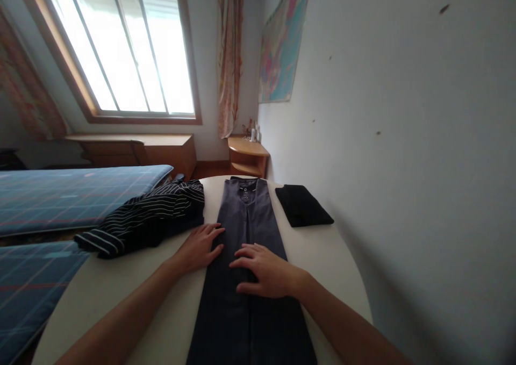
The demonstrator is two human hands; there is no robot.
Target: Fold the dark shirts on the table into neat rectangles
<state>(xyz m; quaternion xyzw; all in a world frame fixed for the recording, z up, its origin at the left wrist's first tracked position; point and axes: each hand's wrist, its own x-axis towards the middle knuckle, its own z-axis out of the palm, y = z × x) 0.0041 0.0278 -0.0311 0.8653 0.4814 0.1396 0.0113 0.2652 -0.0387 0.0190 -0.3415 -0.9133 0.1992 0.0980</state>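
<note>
A dark grey garment [237,333] lies lengthwise down the middle of the white round table, its far end showing an opening with small metal fasteners. My left hand [200,248] rests at the garment's left edge, fingers spread and fingertips on the cloth. Over the middle of the garment is my right hand [264,271], palm down, its fingers apart. Neither hand grips anything. A black and white striped garment [153,214] lies bunched at the table's left edge. On the right sits a folded black cloth [303,206].
The table [338,279] has a curved edge close to the white wall on the right. Beds with blue plaid covers [80,193] stand on the left. A wooden desk [177,150] and a corner shelf [248,147] are beyond the table.
</note>
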